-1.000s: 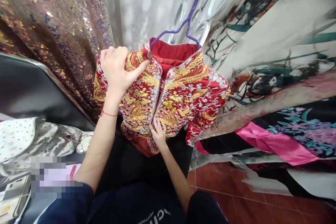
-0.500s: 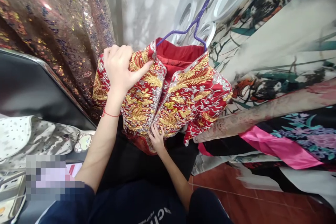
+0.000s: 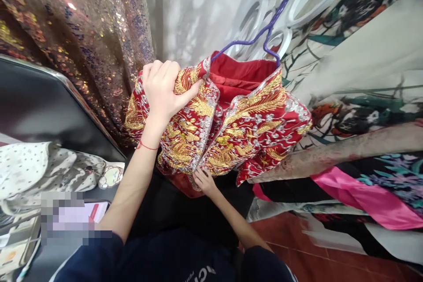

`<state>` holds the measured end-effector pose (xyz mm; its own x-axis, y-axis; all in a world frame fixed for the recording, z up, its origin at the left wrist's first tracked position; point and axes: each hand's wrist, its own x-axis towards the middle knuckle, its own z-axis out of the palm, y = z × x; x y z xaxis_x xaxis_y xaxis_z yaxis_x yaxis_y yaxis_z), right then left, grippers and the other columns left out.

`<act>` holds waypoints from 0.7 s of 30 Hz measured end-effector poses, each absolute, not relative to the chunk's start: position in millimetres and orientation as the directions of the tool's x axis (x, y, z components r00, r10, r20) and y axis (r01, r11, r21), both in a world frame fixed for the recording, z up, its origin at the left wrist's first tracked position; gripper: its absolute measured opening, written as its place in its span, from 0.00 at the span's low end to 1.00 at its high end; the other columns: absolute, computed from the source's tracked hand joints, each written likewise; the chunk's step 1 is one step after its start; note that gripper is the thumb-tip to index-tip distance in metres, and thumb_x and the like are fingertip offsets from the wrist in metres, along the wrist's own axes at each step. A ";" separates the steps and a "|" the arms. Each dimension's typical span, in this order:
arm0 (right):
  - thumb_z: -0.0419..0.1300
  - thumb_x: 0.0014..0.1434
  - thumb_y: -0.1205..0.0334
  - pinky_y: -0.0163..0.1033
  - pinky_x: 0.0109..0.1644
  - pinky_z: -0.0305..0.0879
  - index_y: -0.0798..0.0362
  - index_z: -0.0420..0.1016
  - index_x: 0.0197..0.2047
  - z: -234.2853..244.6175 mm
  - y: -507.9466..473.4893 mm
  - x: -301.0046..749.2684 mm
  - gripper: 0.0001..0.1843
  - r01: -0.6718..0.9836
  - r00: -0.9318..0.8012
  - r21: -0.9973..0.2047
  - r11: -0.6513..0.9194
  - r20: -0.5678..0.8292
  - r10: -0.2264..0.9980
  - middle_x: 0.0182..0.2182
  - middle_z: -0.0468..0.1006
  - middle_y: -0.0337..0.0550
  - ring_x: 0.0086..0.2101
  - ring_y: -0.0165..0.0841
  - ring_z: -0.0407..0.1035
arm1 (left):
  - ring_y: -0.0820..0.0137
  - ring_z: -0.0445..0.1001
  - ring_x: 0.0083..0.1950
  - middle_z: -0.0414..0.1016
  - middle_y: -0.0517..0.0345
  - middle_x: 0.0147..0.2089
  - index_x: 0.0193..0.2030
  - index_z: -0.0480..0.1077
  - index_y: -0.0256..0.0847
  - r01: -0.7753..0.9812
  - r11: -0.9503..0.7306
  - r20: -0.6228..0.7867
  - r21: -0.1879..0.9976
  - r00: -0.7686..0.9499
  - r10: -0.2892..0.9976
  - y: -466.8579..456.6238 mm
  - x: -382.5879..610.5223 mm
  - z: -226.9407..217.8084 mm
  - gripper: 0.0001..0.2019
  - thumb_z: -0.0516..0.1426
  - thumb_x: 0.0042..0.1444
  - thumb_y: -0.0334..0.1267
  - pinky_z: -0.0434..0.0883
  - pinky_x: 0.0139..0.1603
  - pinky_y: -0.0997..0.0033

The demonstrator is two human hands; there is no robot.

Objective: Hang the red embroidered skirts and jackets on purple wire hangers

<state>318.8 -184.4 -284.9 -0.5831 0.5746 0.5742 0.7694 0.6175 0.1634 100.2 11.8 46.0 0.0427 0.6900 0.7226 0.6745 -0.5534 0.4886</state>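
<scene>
A red jacket (image 3: 254, 128) with dense gold and silver embroidery hangs tilted on a purple hanger (image 3: 274, 20). Its stand collar gapes, showing red lining, and the front edges part near the neck. My left hand (image 3: 163, 90) is closed over the jacket's shoulder on the left side, thumb lying toward the collar. Lower down, my right hand (image 3: 204, 181) has its fingers curled on the front edge near the hem; the fingertips are partly hidden. A thin red string (image 3: 147, 146) circles my left wrist.
Sequined fabric (image 3: 99, 53) hangs at the left, above a black chair back (image 3: 42, 101). A spotted cloth bag (image 3: 23, 169) and a phone-like item (image 3: 97, 212) lie at the lower left. Printed garments (image 3: 350, 114) and a pink ribbon (image 3: 366, 198) hang at the right.
The whole scene has shifted right in view. My left hand keeps its place on the shoulder. My right hand stays at the front edge, its fingers drawn slightly closer together.
</scene>
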 end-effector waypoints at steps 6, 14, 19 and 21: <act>0.54 0.67 0.74 0.44 0.62 0.67 0.56 0.79 0.45 -296.6 -178.9 331.1 0.13 0.775 -0.582 0.140 0.616 0.537 0.610 0.45 0.85 0.49 0.55 0.36 0.76 | 0.53 0.71 0.53 0.74 0.53 0.39 0.36 0.66 0.46 0.710 -0.566 0.780 0.420 0.037 0.625 21.3 103.0 39.6 0.21 0.57 0.57 0.62 0.62 0.58 0.46; 0.51 0.69 0.72 0.40 0.61 0.61 0.52 0.77 0.38 -283.7 -177.5 360.0 0.14 0.780 -0.587 0.124 0.613 0.484 0.649 0.46 0.85 0.45 0.55 0.30 0.74 | 0.55 0.68 0.54 0.74 0.53 0.40 0.35 0.64 0.45 0.692 -0.552 0.730 0.465 0.054 0.682 36.1 101.6 45.0 0.22 0.54 0.60 0.64 0.57 0.61 0.47; 0.51 0.68 0.74 0.45 0.60 0.60 0.55 0.77 0.39 -271.6 -176.2 331.6 0.13 0.812 -0.528 0.081 0.577 0.521 0.670 0.44 0.84 0.50 0.53 0.35 0.75 | 0.54 0.66 0.58 0.73 0.52 0.41 0.36 0.64 0.44 0.685 -0.531 0.707 0.499 0.032 0.706 36.7 104.6 42.9 0.25 0.52 0.58 0.67 0.54 0.62 0.47; 0.52 0.68 0.72 0.47 0.61 0.60 0.54 0.77 0.39 -256.6 -175.6 312.7 0.12 0.803 -0.530 0.063 0.592 0.528 0.663 0.43 0.84 0.49 0.52 0.36 0.75 | 0.53 0.65 0.60 0.73 0.52 0.43 0.37 0.65 0.45 0.685 -0.528 0.701 0.502 0.035 0.712 34.5 106.8 41.7 0.25 0.51 0.59 0.68 0.55 0.62 0.47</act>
<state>312.7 -175.6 -256.6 -0.5303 0.6635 0.5278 0.8034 0.5922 0.0627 106.8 34.5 41.7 0.0350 0.7124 0.7009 0.6848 -0.5279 0.5024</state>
